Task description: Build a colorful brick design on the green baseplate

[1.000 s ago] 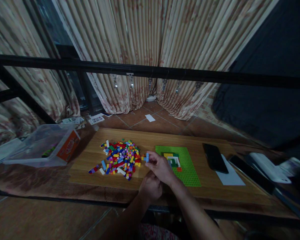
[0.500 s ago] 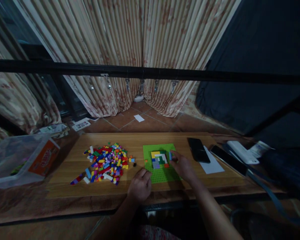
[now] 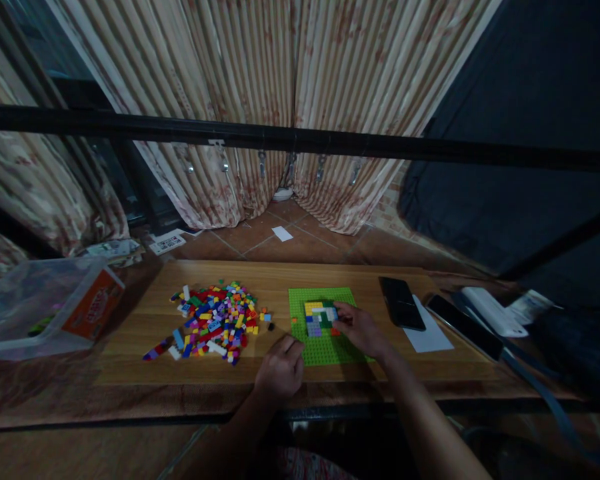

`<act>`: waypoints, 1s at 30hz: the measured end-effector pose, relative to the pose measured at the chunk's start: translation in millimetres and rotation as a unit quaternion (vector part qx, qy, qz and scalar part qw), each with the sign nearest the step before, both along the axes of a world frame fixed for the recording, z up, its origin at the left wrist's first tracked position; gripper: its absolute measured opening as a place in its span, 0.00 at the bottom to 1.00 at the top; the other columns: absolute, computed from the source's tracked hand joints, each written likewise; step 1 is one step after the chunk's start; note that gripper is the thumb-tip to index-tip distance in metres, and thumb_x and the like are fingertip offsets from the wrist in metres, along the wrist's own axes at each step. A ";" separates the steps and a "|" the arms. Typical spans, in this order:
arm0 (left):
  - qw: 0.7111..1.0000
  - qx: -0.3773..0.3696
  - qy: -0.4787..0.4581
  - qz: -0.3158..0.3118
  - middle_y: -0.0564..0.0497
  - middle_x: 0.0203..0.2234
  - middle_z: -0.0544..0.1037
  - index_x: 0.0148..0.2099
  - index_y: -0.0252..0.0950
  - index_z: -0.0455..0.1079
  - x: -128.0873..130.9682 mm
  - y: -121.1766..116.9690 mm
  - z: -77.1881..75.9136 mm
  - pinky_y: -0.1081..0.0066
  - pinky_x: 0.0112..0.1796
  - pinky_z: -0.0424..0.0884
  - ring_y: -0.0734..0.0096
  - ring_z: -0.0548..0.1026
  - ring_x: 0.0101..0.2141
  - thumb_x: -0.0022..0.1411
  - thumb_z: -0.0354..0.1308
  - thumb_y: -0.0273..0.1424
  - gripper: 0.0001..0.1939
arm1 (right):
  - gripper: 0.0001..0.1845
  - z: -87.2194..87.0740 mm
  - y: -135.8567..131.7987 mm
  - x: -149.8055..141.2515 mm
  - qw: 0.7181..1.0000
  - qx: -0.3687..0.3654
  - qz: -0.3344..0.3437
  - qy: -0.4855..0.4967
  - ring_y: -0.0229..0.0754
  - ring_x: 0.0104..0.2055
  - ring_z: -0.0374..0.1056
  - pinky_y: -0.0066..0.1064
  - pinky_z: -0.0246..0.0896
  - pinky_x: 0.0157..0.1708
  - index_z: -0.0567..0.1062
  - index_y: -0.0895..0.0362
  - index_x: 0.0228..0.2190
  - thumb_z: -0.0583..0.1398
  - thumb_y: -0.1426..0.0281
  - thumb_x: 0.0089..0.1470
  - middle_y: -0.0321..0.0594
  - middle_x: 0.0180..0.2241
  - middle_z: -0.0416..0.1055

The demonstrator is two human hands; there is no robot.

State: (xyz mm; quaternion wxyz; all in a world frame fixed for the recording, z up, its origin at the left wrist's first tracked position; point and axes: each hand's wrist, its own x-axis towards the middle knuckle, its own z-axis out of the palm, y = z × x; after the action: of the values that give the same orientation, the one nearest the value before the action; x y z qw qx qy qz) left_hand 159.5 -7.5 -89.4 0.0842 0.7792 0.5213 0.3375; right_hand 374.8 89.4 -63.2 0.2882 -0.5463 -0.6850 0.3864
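Note:
A green baseplate (image 3: 320, 350) lies on the wooden board (image 3: 140, 320), with a small block of yellow, white, green, blue and orange bricks (image 3: 316, 316) built on it. My right hand (image 3: 363, 328) rests over the right side of that block, fingers pinched on a light blue brick (image 3: 332, 313) at its edge. My left hand (image 3: 280, 370) is curled at the plate's near left corner, fingertips touching the board. A pile of loose coloured bricks (image 3: 214, 320) lies left of the plate.
A clear plastic box with an orange label (image 3: 50, 307) sits at the far left. Right of the plate are a black phone (image 3: 401, 303), a white sheet (image 3: 430, 333), a second dark phone (image 3: 465, 327) and a white device (image 3: 490, 310). A black bar (image 3: 300, 141) crosses overhead.
My right hand carried the light blue brick from the pile's edge across to the built block on the green plate. The left hand slid forward to the plate's corner. The view shifted.

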 end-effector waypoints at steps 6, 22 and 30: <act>1.000 -0.001 0.001 -0.003 0.48 0.31 0.71 0.39 0.36 0.69 -0.3 -0.6 1.3 0.72 0.35 0.70 0.70 0.71 0.33 0.58 0.47 0.22 0.11 | 0.17 -4.7 3.5 -3.9 0.995 -0.010 -0.092 0.045 0.41 0.31 0.72 0.35 0.69 0.35 0.75 0.58 0.41 0.57 0.64 0.51 0.41 0.32 0.76; 1.000 -0.023 -0.003 0.012 0.49 0.31 0.71 0.39 0.37 0.69 2.4 -2.1 0.1 0.70 0.37 0.71 0.69 0.71 0.34 0.57 0.47 0.20 0.12 | 0.15 -7.8 15.8 -8.8 0.983 -0.079 -0.162 0.047 0.36 0.17 0.64 0.26 0.60 0.16 0.77 0.60 0.24 0.63 0.59 0.40 0.37 0.16 0.71; 0.999 -0.036 0.010 0.021 0.49 0.31 0.71 0.37 0.37 0.68 2.6 -1.8 1.8 0.70 0.36 0.70 0.69 0.71 0.33 0.58 0.47 0.20 0.11 | 0.15 -0.1 17.2 -10.9 0.978 -0.110 -0.157 0.086 0.37 0.16 0.65 0.27 0.62 0.15 0.76 0.58 0.20 0.67 0.58 0.37 0.35 0.14 0.70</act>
State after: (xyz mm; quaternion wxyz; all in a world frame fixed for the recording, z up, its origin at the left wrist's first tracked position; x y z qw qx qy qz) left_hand 162.1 -9.3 -87.6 0.1004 0.7677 0.5504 0.3125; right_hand 363.9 106.5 -63.3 0.3413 -0.6399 -0.5164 0.4554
